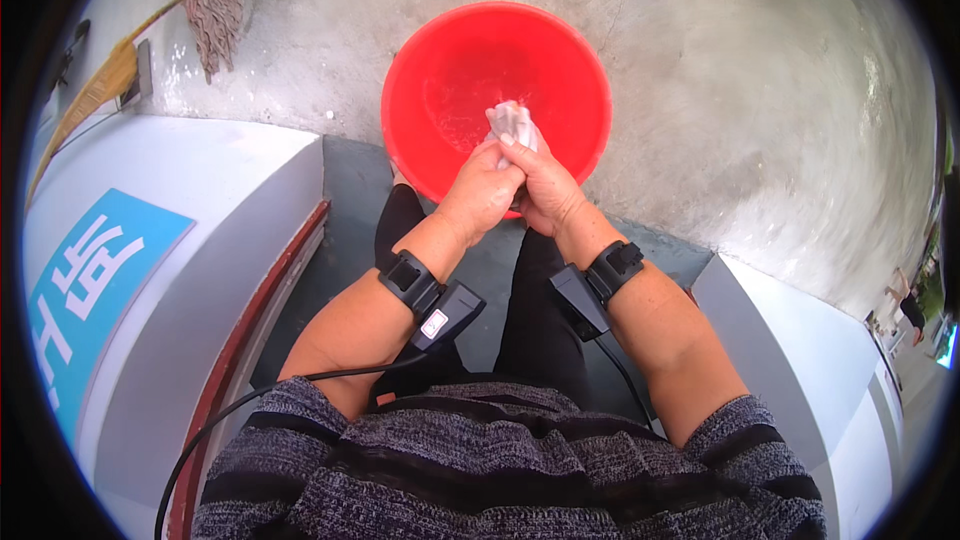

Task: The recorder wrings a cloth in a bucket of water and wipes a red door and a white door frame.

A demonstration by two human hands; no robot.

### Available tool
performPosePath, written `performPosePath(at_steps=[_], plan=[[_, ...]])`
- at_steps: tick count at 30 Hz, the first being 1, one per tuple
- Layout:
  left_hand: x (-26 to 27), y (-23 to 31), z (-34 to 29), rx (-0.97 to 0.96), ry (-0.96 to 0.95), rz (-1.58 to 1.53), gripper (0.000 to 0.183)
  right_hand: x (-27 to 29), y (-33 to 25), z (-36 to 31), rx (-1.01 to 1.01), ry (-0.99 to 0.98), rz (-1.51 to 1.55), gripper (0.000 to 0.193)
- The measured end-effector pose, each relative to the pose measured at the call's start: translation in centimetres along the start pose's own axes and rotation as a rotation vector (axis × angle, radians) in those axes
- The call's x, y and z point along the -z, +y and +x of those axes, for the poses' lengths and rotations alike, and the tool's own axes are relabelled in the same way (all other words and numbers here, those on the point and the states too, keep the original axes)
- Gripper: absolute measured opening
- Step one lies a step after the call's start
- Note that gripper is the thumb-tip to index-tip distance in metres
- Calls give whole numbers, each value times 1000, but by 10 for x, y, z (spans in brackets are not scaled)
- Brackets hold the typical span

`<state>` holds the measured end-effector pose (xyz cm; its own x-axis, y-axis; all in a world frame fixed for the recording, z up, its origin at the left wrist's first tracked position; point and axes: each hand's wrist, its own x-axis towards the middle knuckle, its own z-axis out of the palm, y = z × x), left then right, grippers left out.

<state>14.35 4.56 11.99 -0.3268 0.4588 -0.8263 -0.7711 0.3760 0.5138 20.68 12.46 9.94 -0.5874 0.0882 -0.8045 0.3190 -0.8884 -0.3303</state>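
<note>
A wet, whitish cloth (515,124) is bunched between my two hands, its crumpled end sticking out past my fingers. My left hand (484,188) is closed round it from the left, and my right hand (543,178) grips it from the right with the thumb lying along the top. Both hands are close together over the near part of a round red basin (430,70). A little water seems to lie in the basin. The lower part of the cloth is hidden by my hands.
The basin stands on a grey concrete floor (720,90). At the far left lie a string mop (214,15) and a straw broom (105,80). White walls (230,155) flank me on both sides. Black cables run from the bands on my forearms.
</note>
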Motion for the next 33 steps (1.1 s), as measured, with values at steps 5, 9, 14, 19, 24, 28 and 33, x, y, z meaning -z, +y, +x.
performPosePath(at_steps=[5,9,14,19,24,28,33], plan=[[27,40,-20,-92,-477,-50,42,-3,-30,-35,-2,-29,155,37],[34,55,-36,-55,-93,-249,59,-20,-48,-77,-49,16,370,31],[26,57,-38,-80,-473,-563,66,-42,-46,-115,-138,-292,621,36],[12,97,-50,-112,-562,-470,60,-47,-55,-121,-244,-368,458,35],[-16,144,-64,-272,-360,358,20,-60,-81,-135,-118,-383,38,34],[-32,151,-60,-310,-222,660,18,-67,-96,-125,144,-329,-439,38],[-38,130,-41,-326,-37,884,25,-72,-104,-118,291,-52,-1367,44]])
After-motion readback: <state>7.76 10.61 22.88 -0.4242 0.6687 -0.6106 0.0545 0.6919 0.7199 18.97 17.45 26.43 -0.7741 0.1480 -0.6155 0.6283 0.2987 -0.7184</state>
